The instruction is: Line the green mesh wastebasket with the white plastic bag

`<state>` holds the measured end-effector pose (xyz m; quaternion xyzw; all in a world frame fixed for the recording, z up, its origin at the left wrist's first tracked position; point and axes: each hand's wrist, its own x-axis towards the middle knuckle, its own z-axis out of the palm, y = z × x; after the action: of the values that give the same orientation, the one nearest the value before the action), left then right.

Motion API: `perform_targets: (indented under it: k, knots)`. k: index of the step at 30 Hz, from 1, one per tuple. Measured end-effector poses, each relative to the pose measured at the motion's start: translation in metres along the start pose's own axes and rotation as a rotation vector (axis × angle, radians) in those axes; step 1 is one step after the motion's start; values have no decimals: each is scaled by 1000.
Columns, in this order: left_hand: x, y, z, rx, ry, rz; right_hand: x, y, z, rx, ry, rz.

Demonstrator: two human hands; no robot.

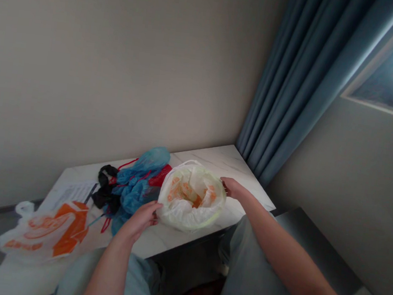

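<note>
A white plastic bag (181, 214) with a wide round mouth stands on the marble-patterned table, its opening facing up. Orange print shows on the crumpled plastic inside it. At the bag's near left side, my left hand (144, 217) has its fingers closed on the rim. My right hand (232, 188) grips the rim on the opposite side, fingers partly hidden behind it. Close to my left hand lies a heap of crumpled blue plastic bags (138, 193) with red drawstrings, a black bag (105, 198) and a red piece of plastic (160, 176).
A white bag with orange print (55, 231) lies flat at the table's left end, beside a printed sheet (70, 192). The white table (213, 156) meets a wall behind. A blue curtain (296, 83) hangs at the right, above a dark bench-like surface (316, 246).
</note>
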<state>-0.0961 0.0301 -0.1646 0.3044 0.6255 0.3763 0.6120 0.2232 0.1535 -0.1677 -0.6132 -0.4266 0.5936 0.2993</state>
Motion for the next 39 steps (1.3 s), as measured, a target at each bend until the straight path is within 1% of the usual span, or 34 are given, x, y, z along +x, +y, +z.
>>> perform_targets:
  k: [3, 4, 6, 9, 12, 15, 17, 20, 23, 26, 28, 31, 34, 39]
  knots:
    - [-1, -1, -8, 108, -40, 44, 2, 0, -3, 55, -41, 94]
    - [-1, -1, -9, 152, -41, 64, 3, 0, -3, 75, -53, 106]
    - [-4, 0, -9, 222, -13, 92, 3, 0, -4, 113, -74, 112]
    - [-7, 2, -7, 266, 45, 87, 4, 0, -4, 155, -97, 109]
    - [-7, 4, -4, 269, 40, 71, 5, -1, -6, 161, -140, 107]
    - [-4, 5, -4, 255, 44, 77, 6, -2, -9, 122, -171, 88]
    - [-1, 4, -4, 261, 84, 95, 8, -1, -9, 100, -144, 69]
    - [5, 3, -3, 312, 201, 129, 9, 2, -8, 85, -64, 36]
    - [11, 2, -2, 376, 328, 181, 10, 6, -4, 69, 37, -17]
    - [17, -1, 1, 413, 416, 234, 8, 8, -1, 47, 151, -88]
    - [19, -1, 3, 357, 432, 254, 6, 9, 0, 30, 220, -128]
    - [18, 1, 9, 166, 384, 244, 5, 7, 2, -40, 280, -198]
    - [15, 5, 17, 21, 345, 253, 4, 6, 4, -112, 287, -261]
    - [15, 7, 23, -91, 263, 346, 4, 8, 6, -91, 309, -291]
